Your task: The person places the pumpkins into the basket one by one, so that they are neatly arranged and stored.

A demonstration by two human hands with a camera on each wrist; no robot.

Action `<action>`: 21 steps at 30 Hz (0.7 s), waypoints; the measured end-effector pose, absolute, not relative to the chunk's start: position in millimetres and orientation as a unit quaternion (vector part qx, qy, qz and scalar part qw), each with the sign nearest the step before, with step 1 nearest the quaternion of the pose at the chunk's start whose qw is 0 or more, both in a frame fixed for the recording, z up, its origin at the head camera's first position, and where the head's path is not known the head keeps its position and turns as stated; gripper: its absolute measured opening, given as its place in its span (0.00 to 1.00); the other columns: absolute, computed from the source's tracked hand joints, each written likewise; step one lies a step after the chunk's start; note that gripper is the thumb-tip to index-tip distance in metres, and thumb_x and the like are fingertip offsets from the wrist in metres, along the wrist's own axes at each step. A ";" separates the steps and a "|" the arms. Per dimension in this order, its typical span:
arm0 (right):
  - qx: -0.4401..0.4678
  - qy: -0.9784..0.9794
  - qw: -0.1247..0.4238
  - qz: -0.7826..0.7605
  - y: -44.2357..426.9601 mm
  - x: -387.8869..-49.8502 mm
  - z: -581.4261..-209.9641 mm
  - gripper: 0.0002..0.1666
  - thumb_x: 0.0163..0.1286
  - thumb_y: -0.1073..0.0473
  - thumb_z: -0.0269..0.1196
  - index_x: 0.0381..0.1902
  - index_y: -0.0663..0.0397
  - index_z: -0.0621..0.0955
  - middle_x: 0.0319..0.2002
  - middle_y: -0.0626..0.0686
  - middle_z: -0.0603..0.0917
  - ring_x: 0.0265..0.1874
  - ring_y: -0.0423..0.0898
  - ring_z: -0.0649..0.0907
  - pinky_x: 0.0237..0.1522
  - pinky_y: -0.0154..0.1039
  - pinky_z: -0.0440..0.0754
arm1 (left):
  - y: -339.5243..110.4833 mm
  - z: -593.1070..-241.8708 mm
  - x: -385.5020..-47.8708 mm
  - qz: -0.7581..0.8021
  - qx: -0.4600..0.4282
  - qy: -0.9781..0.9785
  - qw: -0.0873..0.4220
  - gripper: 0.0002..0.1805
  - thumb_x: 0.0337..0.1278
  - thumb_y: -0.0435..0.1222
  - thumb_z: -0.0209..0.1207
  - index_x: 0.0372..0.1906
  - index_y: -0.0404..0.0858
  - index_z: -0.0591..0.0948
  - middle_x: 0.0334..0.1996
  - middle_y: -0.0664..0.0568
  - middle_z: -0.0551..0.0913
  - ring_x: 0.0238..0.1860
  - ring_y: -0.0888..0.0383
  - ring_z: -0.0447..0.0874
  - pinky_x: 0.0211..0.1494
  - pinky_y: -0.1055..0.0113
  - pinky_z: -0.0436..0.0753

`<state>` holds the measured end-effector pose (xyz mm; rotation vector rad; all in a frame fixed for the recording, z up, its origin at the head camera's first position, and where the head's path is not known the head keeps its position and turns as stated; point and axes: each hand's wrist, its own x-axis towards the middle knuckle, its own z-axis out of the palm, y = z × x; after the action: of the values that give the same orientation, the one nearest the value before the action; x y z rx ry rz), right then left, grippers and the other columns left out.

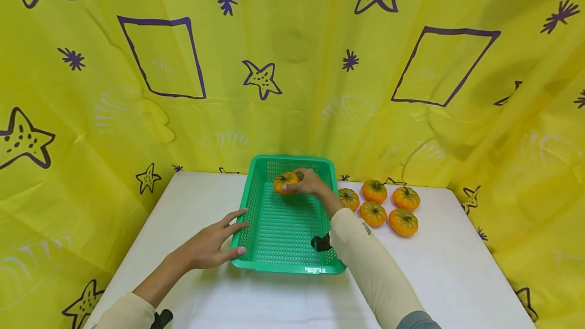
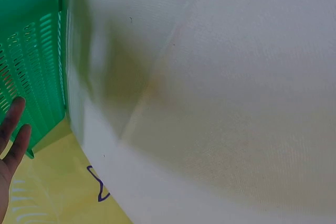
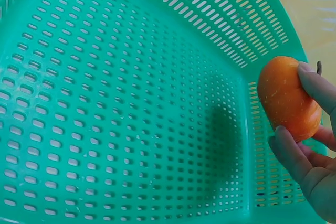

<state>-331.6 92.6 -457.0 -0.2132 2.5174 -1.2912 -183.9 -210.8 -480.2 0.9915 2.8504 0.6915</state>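
A small orange pumpkin [image 1: 284, 183] with a green-tinged top is pinched between the thumb and fingers of my right hand [image 1: 310, 183]. The hand holds it inside the far part of a green perforated plastic basket [image 1: 288, 268]. In the right wrist view the pumpkin [image 3: 286, 95] hangs above the basket floor [image 3: 131, 114], its shadow falling on the mesh. My left hand [image 1: 207, 245] has its fingers spread, with fingertips at the basket's left rim. Two fingers [image 2: 18, 142] of it show beside the basket wall [image 2: 31, 66] in the left wrist view.
Several more small pumpkins [image 1: 374, 214] stand grouped on the white table [image 1: 439, 268] right of the basket, one partly hidden by my right arm. A yellow curtain [image 1: 292, 116] with starfish drawings encloses the table at the back and sides.
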 end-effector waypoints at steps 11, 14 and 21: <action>-0.060 0.883 0.157 -0.437 87.5 -331.8 -470.1 0.42 0.63 0.54 0.73 0.69 0.68 0.70 0.59 0.69 0.78 0.56 0.61 0.81 0.54 0.48 0.83 | -211.3 -478.1 -184.3 0.221 0.319 0.921 0.025 0.34 0.67 0.58 0.56 0.71 0.46 0.71 0.79 0.52 0.56 0.66 0.42 0.77 0.58 0.43 0.80; -0.055 0.876 0.164 -0.450 85.9 -332.2 -473.8 0.42 0.62 0.57 0.73 0.68 0.69 0.70 0.58 0.70 0.79 0.53 0.61 0.83 0.51 0.46 0.84 | -211.2 -478.1 -184.6 0.219 0.320 0.921 0.022 0.34 0.67 0.58 0.57 0.71 0.46 0.72 0.79 0.52 0.57 0.65 0.42 0.77 0.58 0.43 0.81; -0.049 0.879 0.164 -0.446 83.3 -332.0 -483.7 0.40 0.61 0.58 0.74 0.68 0.67 0.71 0.57 0.69 0.80 0.50 0.59 0.85 0.48 0.44 0.85 | -211.2 -480.2 -184.2 0.219 0.322 0.921 0.022 0.34 0.67 0.59 0.56 0.71 0.46 0.71 0.79 0.53 0.56 0.65 0.44 0.77 0.57 0.44 0.81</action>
<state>-332.0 83.3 -483.7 -0.1391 2.5057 -1.2706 -184.2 -211.2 -480.2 0.9979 2.8539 0.6787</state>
